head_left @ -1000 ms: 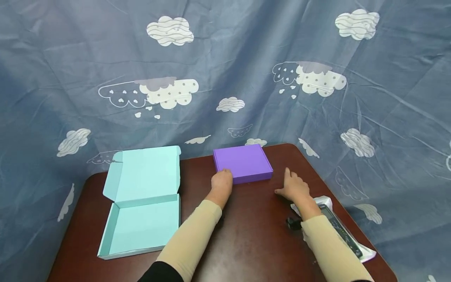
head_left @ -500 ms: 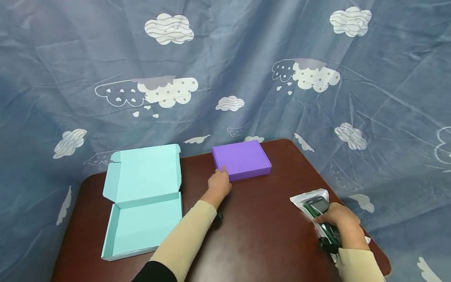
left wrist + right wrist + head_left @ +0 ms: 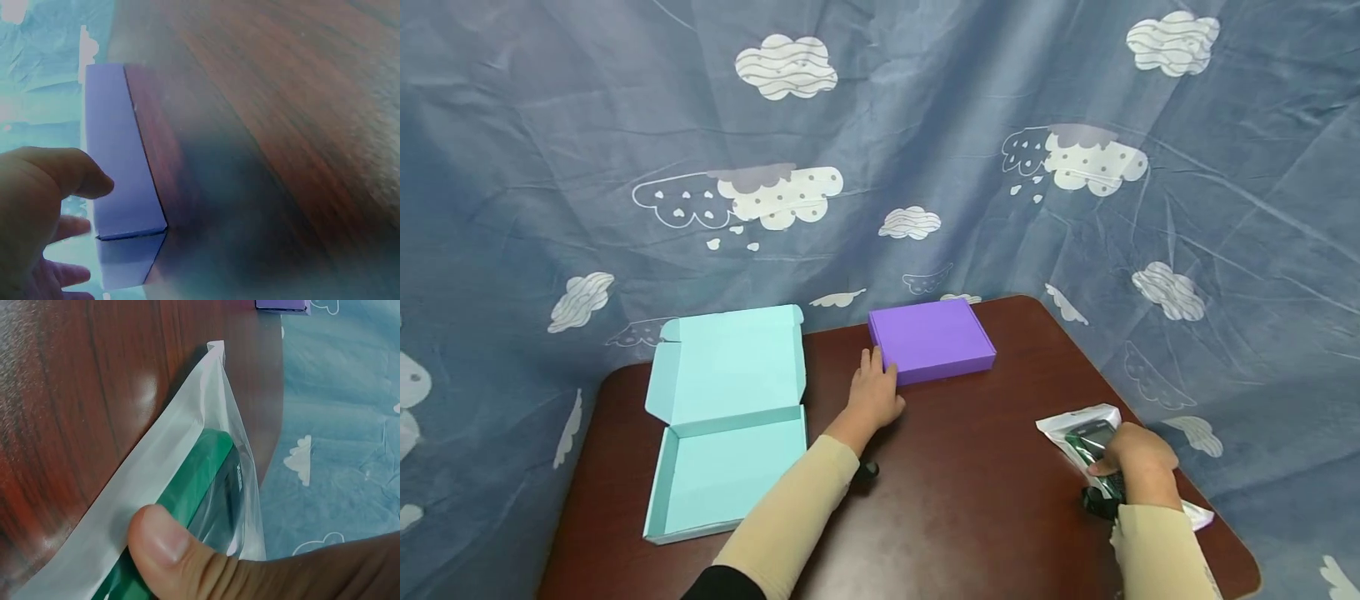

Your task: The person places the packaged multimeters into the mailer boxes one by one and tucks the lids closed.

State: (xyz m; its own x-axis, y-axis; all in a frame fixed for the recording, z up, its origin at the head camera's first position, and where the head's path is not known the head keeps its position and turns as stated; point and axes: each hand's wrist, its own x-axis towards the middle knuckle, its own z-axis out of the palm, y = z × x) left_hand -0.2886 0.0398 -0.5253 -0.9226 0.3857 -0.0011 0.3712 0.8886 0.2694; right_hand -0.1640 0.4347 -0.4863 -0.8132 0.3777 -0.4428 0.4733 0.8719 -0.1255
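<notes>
A closed purple box [image 3: 932, 337] lies at the back of the table. My left hand [image 3: 872, 396] is at its front left corner with the fingers extended. In the left wrist view, the thumb of that hand [image 3: 47, 187] is beside the box's long side [image 3: 122, 169]; whether it touches is unclear. At the table's right edge my right hand [image 3: 1142, 457] grips a green calculator [image 3: 1088, 440] inside a white and clear plastic bag [image 3: 147, 469]. The right thumb [image 3: 165, 544] presses on the calculator's green side; the other fingers are hidden.
A light turquoise box [image 3: 730, 475] stands at the left with its lid [image 3: 737, 362] raised toward the back. Brown tabletop [image 3: 970, 483] lies between the two arms. A blue cloud-print curtain [image 3: 850, 108] hangs behind and at the right.
My right hand has moved right and toward me from beside the purple box onto the bagged calculator. My left hand has loosened from the purple box's corner, its fingers now straighter.
</notes>
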